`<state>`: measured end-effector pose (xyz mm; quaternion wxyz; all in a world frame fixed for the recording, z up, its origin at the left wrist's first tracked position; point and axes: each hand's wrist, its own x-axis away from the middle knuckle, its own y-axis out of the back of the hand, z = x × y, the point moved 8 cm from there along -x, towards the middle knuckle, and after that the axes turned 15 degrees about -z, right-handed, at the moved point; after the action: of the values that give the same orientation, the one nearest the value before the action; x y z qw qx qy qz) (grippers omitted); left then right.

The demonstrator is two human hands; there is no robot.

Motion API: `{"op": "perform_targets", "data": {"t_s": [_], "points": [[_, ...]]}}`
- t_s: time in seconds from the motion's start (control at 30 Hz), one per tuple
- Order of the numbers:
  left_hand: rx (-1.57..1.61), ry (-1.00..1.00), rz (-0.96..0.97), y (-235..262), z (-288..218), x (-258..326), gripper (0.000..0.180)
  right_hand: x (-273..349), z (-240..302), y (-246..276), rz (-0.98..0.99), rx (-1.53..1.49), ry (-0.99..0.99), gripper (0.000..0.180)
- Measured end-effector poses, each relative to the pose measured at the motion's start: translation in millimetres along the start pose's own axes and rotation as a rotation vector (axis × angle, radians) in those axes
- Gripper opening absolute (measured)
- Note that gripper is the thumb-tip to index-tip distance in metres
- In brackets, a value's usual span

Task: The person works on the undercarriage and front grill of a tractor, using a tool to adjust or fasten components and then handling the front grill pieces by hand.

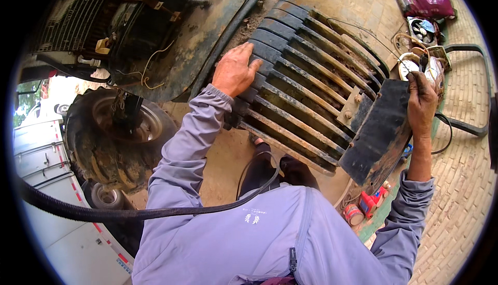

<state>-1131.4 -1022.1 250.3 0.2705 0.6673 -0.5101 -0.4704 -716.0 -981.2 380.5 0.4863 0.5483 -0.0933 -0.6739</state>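
Left hand [234, 71] lies flat, fingers spread, on the muddy black slatted steel wheel [306, 77]; right hand [421, 103] grips the dark rusty flat plate [378, 129] at the wheel's right edge, its long axis sloping downward.

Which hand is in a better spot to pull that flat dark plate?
Probably the right hand: it already grips the top edge of the flat plate. The left hand rests flat on the ribbed wheel, away from the plate.

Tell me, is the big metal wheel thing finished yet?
Not finished, it seems. Done: the plate sits against the bolted bracket on the cage wheel. In hand: the right hand grips the plate's top edge while the left hand rests flat on the bars. Left: the plate looks loose, held only by hand.
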Motion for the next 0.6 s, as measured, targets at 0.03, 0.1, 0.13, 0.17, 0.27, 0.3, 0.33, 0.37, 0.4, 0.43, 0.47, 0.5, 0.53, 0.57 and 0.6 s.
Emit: {"op": "perform_targets", "data": {"t_s": [0.03,0.1,0.13,0.17,0.27,0.3,0.33,0.37,0.4,0.43,0.47,0.5,0.53,0.57,0.6], "points": [[0.005,-0.015,-0.023,0,-1,-4,0.056,0,-2,-1,0.009,-0.007,-0.021,0.018],[0.009,-0.071,-0.097,-6,-5,-10,0.055,0,-4,-2,0.03,-0.02,-0.064,0.018],[0.011,-0.099,-0.133,-8,-7,-12,0.055,1,-4,-3,0.036,-0.029,-0.071,0.018],[0.009,-0.073,-0.122,-11,-2,-12,0.055,1,-4,-4,0.041,-0.038,-0.079,0.018],[0.005,-0.021,-0.066,-15,-2,-19,0.054,1,-3,-3,0.05,-0.035,-0.077,0.018],[-0.006,-0.012,-0.041,-16,-2,-22,0.054,-1,-2,-2,0.048,-0.034,-0.066,0.017],[-0.017,-0.003,-0.016,-17,-2,-25,0.054,-2,-2,0,0.039,-0.038,-0.078,0.016],[-0.017,-0.024,-0.042,-15,-5,-30,0.054,-1,-1,1,0.029,-0.042,-0.089,0.015],[-0.02,-0.038,-0.065,-14,-7,-33,0.054,-1,-2,0,0.025,-0.051,-0.099,0.014],[-0.023,-0.052,-0.089,-14,-8,-37,0.054,-1,-2,0,0.029,-0.056,-0.102,0.014],[-0.012,-0.06,-0.094,-18,-8,-40,0.054,-1,-3,-1,0.033,-0.061,-0.106,0.014],[0.001,-0.069,-0.097,-22,-9,-44,0.054,0,-4,-1,0.037,-0.063,-0.112,0.014],[0.014,-0.078,-0.099,-26,-11,-47,0.054,0,-4,-1,0.037,-0.061,-0.122,0.014],[0.017,-0.058,-0.084,-28,-8,-49,0.054,0,-4,-2,0.036,-0.06,-0.132,0.014],[0.018,-0.05,-0.074,-31,-8,-51,0.053,-1,-4,-1,0.031,-0.054,-0.144,0.014]]}}
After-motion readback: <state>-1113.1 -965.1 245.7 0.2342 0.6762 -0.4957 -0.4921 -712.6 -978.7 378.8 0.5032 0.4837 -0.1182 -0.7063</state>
